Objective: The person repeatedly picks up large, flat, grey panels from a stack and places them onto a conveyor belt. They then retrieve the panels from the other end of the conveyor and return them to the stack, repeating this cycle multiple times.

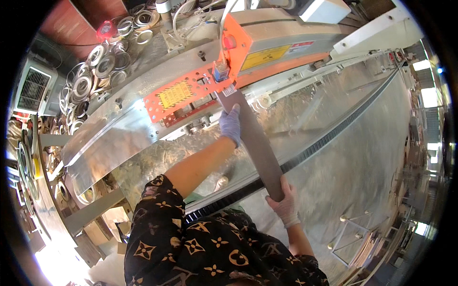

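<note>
- Two gloved hands hold one long grey-brown board (256, 139)
- The left hand (230, 125) grips its left edge toward the far end, thumb on top, other fingers mostly hidden
- The right hand (285, 205) is closed round the near end, thumb on the left, fingers along the right edge
- The board's far end meets the orange guard (196, 86) at the machine's edge; its near part crosses the black ribbed strip (329, 135)
- Beyond the machine's far left corner, many coils (82, 85) lie heaped
</note>
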A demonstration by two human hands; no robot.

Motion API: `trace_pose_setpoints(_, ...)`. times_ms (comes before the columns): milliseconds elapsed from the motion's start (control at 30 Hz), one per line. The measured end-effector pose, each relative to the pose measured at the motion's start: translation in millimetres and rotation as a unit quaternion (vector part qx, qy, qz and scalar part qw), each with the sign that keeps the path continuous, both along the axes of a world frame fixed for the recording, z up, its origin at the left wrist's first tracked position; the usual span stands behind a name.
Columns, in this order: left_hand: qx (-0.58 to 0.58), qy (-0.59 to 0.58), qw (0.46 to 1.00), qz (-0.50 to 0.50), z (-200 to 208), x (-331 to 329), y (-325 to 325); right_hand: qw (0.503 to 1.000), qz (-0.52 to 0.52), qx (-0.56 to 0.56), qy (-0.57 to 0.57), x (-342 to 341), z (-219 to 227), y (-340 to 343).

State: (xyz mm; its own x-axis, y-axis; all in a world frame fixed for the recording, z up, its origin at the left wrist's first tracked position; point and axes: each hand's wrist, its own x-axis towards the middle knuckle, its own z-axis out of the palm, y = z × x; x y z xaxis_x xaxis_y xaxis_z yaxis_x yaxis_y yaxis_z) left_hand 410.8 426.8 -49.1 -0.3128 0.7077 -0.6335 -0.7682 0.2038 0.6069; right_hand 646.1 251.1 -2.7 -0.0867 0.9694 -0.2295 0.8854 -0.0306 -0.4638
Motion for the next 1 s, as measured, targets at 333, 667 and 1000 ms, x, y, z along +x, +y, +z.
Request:
trace_pose_setpoints(333,0.058,0.054,0.997,-0.022,-37.4,61.8,72.0,0.998,0.013,0.022,-0.059,59.3,7.9,52.4)
trace_pose_setpoints(667,0.248,0.615,0.565,-0.491,-150.5,31.9,-67.1,0.947,-0.045,0.301,-0.098,48.7,-14.7,-1.2)
trace_pose_setpoints(1000,0.157,0.622,0.511,-0.572,-12.1,-90.3,-313.7,0.985,-0.170,0.002,0.031,-74.5,-85.5,-260.0)
